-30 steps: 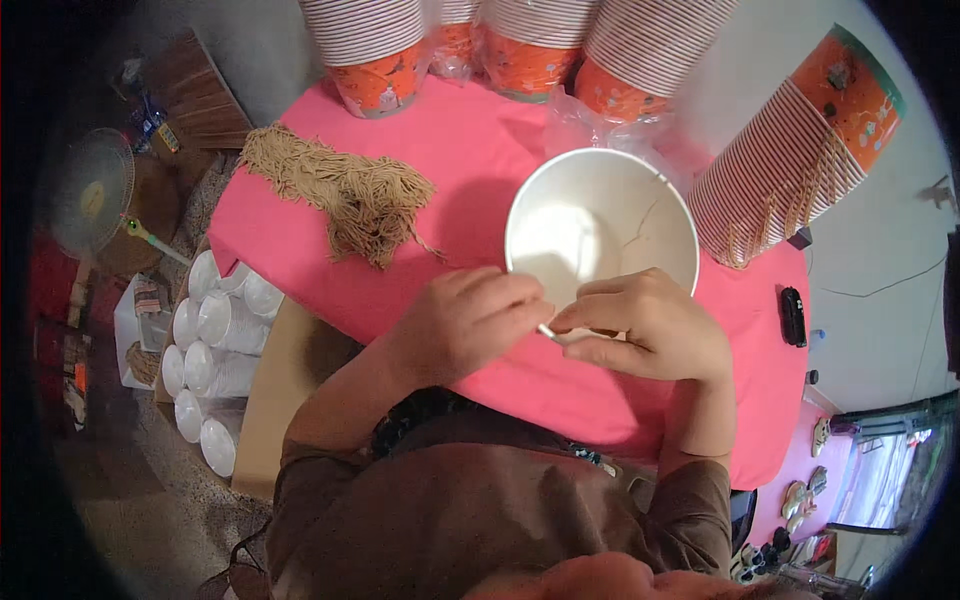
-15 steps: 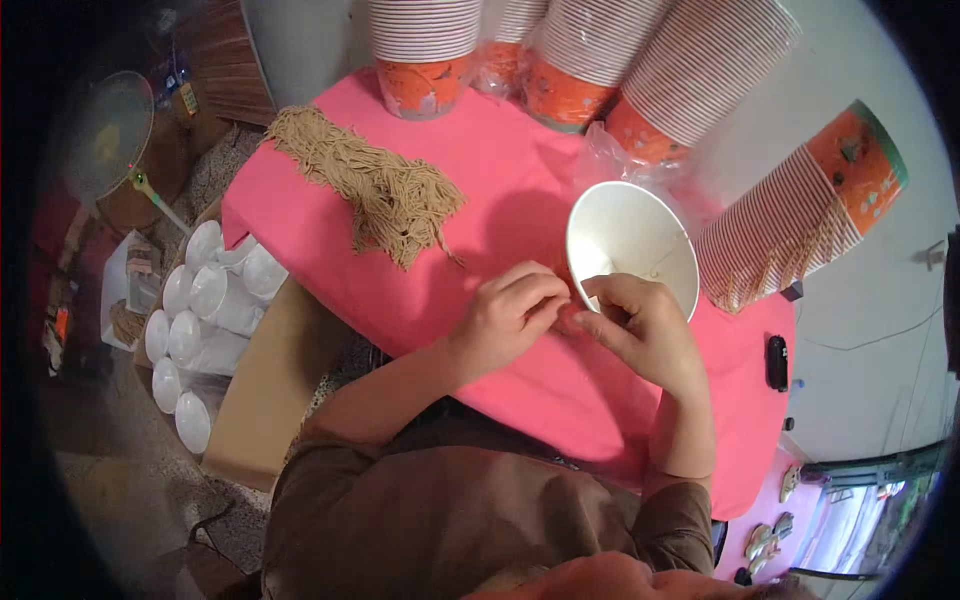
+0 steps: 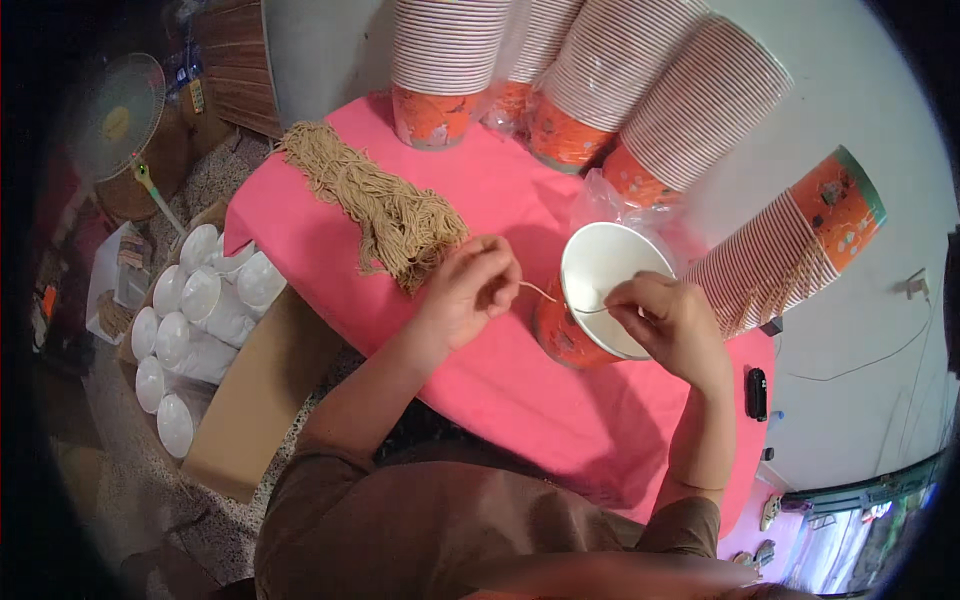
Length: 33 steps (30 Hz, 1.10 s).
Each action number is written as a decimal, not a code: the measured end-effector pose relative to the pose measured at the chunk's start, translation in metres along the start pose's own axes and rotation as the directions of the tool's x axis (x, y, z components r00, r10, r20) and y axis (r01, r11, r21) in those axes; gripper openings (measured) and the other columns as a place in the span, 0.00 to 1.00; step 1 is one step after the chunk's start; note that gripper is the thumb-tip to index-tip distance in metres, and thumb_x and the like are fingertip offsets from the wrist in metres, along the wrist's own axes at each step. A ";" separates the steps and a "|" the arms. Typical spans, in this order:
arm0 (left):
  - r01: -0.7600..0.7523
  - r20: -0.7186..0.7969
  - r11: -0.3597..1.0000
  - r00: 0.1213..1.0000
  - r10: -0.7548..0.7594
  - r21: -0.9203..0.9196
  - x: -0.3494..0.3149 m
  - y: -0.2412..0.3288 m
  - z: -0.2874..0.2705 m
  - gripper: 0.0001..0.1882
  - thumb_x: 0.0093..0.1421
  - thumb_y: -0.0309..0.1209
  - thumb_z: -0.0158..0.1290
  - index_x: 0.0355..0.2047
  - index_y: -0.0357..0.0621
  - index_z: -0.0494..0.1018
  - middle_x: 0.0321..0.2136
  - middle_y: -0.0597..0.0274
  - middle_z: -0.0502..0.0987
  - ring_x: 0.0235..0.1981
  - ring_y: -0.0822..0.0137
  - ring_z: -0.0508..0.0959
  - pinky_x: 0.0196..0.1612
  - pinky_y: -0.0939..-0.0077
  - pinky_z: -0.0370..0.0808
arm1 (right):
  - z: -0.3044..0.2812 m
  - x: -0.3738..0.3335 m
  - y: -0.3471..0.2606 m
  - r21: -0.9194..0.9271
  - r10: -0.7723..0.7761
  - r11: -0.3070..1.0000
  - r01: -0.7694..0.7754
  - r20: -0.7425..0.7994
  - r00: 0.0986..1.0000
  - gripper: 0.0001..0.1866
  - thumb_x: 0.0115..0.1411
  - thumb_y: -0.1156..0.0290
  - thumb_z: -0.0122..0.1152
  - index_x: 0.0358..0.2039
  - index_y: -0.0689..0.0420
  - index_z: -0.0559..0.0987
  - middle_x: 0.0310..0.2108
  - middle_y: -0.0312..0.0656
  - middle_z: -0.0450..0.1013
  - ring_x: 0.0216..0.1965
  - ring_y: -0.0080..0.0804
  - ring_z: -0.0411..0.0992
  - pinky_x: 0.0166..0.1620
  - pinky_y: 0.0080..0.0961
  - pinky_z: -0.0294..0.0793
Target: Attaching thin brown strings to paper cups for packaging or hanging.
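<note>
A large paper bucket [image 3: 571, 335], orange outside and white inside, stands on the pink cloth before me, its mouth tilted toward me. A thin tan cord [image 3: 538, 291] meets its wall just under the rim and shows again on the inner side. To the left of the bucket, my left hand [image 3: 470, 292] is closed on the outer end of this cord. My right hand [image 3: 675, 325] reaches over the near right rim, thumb and fingers pinching the inner end. A bundle of tan cords [image 3: 375, 205] lies spread on the cloth beyond my left hand.
Tall stacks of orange buckets [image 3: 440, 118] line the table's far side, some in clear plastic. Another stack [image 3: 765, 270] leans at the right with cords over it. A small black object [image 3: 756, 393] lies by the right edge. A cardboard box [image 3: 265, 400] of wrapped white cups [image 3: 200, 293] sits at the left.
My left hand has moved left, away from the bucket, drawing the cord out between my hands. My right hand has lifted slightly from the rim. The whole view has shifted a little.
</note>
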<state>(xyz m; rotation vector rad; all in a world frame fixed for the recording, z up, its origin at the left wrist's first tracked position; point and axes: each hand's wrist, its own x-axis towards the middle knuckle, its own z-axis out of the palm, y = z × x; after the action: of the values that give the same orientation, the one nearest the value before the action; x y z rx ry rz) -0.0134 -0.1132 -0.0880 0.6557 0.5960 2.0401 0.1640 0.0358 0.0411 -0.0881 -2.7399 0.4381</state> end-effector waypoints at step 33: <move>0.107 0.000 0.991 0.994 -0.107 -0.079 -0.003 -0.032 0.010 0.04 0.62 0.31 0.52 0.33 0.45 0.71 0.22 0.71 0.68 0.18 0.81 0.63 0.18 0.87 0.55 | 0.031 0.061 0.015 0.276 -0.157 0.955 0.106 0.167 0.973 0.07 0.51 0.80 0.61 0.33 0.59 0.78 0.31 0.38 0.72 0.31 0.26 0.72 0.30 0.21 0.69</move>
<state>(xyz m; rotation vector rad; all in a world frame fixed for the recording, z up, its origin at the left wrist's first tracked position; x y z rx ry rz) 0.0137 -0.0979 -0.1011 0.5618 0.5388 1.9548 0.0959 0.0486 0.0300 0.2153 -2.8154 0.8070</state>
